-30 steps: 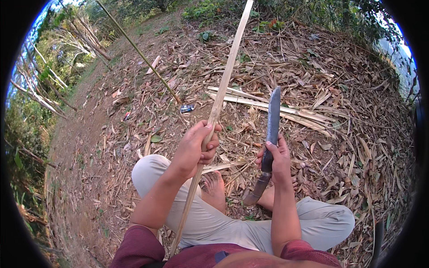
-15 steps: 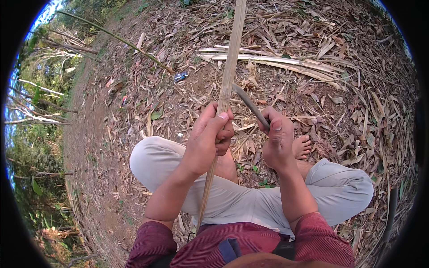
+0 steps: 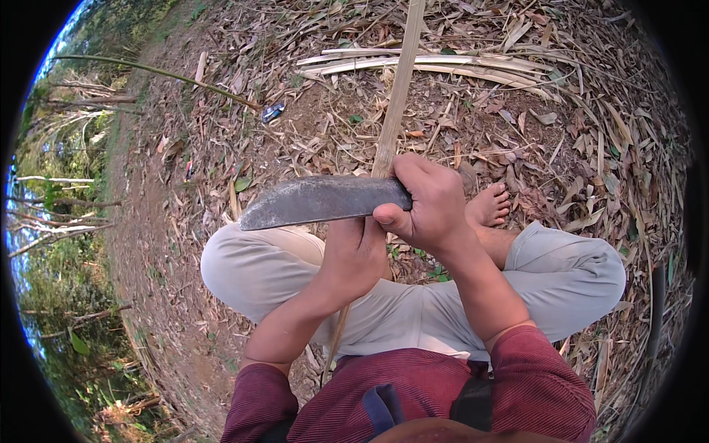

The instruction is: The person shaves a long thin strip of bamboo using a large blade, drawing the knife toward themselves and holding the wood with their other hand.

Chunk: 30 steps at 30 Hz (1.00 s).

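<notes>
While the right hand (image 3: 432, 203) grips its handle, the dark, curved knife (image 3: 321, 199) points toward 9 o'clock across the pale bamboo strip (image 3: 395, 103), which the left hand (image 3: 354, 255) clasps; split strips (image 3: 443, 66) lie at 12 o'clock, open dirt (image 3: 140, 221) at 9.

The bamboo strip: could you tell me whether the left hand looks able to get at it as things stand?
Probably yes: the left hand already seems closed around the strip, just below the knife that the right hand holds across it.

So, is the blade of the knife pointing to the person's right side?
No, the knife blade points to the person's left, held by the right hand.
</notes>
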Motion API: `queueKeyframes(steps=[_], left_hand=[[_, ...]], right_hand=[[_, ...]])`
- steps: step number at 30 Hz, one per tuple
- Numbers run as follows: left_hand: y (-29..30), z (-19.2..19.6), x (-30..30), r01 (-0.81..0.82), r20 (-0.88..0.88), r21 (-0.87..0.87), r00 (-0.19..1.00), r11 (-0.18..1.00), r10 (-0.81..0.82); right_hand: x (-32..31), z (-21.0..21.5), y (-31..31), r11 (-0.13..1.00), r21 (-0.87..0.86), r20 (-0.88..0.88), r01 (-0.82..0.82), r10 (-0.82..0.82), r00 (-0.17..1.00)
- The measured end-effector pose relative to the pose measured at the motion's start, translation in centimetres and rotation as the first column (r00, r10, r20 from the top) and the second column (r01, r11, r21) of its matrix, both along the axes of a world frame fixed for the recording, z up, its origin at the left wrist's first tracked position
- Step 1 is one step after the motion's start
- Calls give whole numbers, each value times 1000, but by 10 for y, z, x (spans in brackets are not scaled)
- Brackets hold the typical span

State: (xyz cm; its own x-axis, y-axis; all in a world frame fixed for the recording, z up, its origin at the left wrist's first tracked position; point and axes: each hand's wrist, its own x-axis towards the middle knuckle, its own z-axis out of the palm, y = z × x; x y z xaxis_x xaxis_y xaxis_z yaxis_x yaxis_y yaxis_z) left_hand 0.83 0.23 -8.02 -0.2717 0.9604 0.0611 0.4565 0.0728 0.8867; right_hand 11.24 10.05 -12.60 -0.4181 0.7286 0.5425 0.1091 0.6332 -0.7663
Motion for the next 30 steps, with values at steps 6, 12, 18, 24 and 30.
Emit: queueKeyframes(steps=[6,12,18,24,30], left_hand=[[-1,-12,-9,49,-177,18,983,999,-45],[5,16,11,-40,277,-295,953,955,125],[9,1,13,156,387,-241,920,958,-52],[17,21,-1,88,695,-262,708,961,125],[13,9,6,-94,490,-206,852,974,185]], right_hand=[[-7,-21,10,991,124,-22,55,-53,998],[2,-32,37,941,77,34,329,-332,943],[45,-58,73,834,-413,-79,366,-434,898],[12,-16,31,992,-111,-12,56,-58,998],[3,-11,12,1000,-29,67,7,-5,998]])
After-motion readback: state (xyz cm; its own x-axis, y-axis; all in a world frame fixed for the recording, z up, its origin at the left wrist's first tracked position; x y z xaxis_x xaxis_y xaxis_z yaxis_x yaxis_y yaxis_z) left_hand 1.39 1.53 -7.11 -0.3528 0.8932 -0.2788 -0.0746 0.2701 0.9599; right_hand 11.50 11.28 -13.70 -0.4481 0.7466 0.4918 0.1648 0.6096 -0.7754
